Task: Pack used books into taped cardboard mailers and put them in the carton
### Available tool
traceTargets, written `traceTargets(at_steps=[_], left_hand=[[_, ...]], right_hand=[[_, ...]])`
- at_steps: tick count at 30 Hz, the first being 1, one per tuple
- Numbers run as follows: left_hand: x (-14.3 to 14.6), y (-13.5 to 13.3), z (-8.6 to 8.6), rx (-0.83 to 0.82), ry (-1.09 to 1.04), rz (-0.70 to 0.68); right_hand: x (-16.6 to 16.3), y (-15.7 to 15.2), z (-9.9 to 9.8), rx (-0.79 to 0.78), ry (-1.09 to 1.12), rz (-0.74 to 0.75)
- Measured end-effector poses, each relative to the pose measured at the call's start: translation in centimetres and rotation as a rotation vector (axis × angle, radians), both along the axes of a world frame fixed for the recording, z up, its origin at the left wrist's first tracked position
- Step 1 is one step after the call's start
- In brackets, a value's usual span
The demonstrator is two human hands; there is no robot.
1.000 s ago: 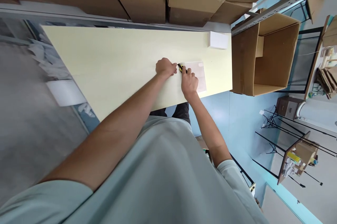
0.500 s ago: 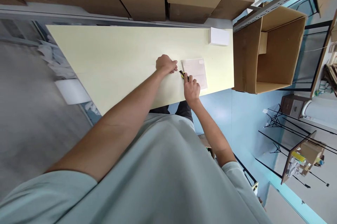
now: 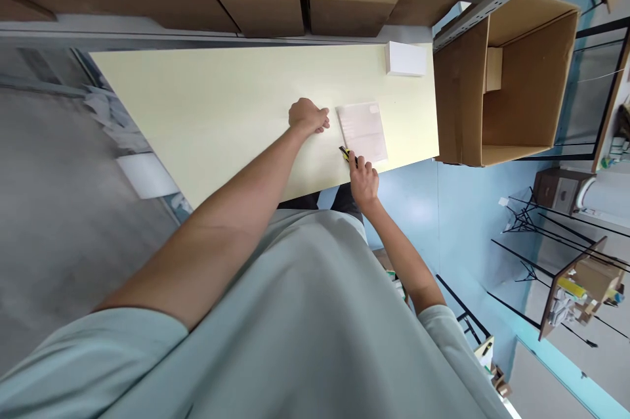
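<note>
Yellow cutter (image 3: 346, 154) | gripped by right hand (image 3: 364, 181), now nearer table edge (image 3: 411, 161) | left hand (image 3: 308, 117) curled, contents unclear

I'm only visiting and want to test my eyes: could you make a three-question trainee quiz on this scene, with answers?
1. Which hand grips the slim black-and-yellow cutter?
2. True or false: the flat, pale-pink, square packet lies on the smooth, pale-yellow, rectangular tabletop.
3. Fill in: the large, open, brown cardboard box stands beyond the tabletop's ____ end, as the person sees it.

Key: 1. The right hand. 2. True. 3. Right.
</note>
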State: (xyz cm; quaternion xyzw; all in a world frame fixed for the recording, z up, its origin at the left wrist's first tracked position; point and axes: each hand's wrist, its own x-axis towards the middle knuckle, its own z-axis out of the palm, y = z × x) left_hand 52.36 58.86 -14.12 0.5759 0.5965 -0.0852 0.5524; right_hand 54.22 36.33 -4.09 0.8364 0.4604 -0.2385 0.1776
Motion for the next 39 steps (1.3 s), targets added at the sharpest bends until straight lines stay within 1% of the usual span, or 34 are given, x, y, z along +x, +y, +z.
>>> traceTargets(at_steps=[7, 14, 19, 21, 23, 24, 26, 27, 28, 30, 31, 33, 35, 37, 39], left_hand=[[-0.1, -0.2, -0.5, 0.008, -0.015, -0.019], [-0.3, -0.5, -1.1, 0.044, -0.024, -0.007], [-0.3, -0.4, -1.6, 0.028, -0.024, -0.004], [-0.1, -0.5, -1.6, 0.021, -0.008, -0.001], [0.0, -1.0, -1.0, 0.032, 0.004, -0.017], [-0.1, -1.3, -0.4, 0.048, 0.015, -0.045], [-0.4, -2.4, 1.7, 0.105, 0.038, -0.127], [-0.7, -3.0, 3.1, 0.150, 0.049, -0.182], [-1.0, -3.6, 4.6, 0.182, 0.042, -0.205], [-1.7, -4.7, 7.7, 0.256, 0.014, -0.206], [-1.9, -5.1, 9.2, 0.314, -0.039, -0.213], [-1.8, -5.1, 11.9, 0.413, -0.117, -0.200], [-0.9, -4.2, 14.6, 0.547, -0.217, -0.203], [0.7, -2.7, 17.7, 0.695, -0.321, -0.219], [2.8, -0.9, 21.2, 0.841, -0.404, -0.230]], right_hand=[[-0.4, -3.2, 0.2, -0.037, 0.020, -0.006], [-1.1, -6.5, -0.1, -0.079, 0.050, 0.011], [-1.2, -8.4, -0.2, -0.097, 0.086, 0.029], [-1.0, -8.9, -0.1, -0.105, 0.109, 0.040], [-0.6, -9.3, 0.3, -0.101, 0.132, 0.069], [-0.3, -9.5, 0.6, -0.093, 0.143, 0.088], [0.7, -9.8, 1.4, -0.070, 0.162, 0.123], [1.4, -9.8, 1.9, -0.053, 0.163, 0.131], [2.2, -9.7, 2.4, -0.031, 0.155, 0.132], [4.2, -9.0, 3.5, 0.033, 0.112, 0.109], [5.4, -8.3, 4.1, 0.076, 0.083, 0.092], [8.4, -6.1, 5.4, 0.171, 0.034, 0.054], [11.7, -2.9, 7.2, 0.286, 0.010, 0.029], [15.1, 1.1, 9.7, 0.424, -0.006, 0.020], [18.3, 5.5, 12.7, 0.582, -0.022, 0.031]])
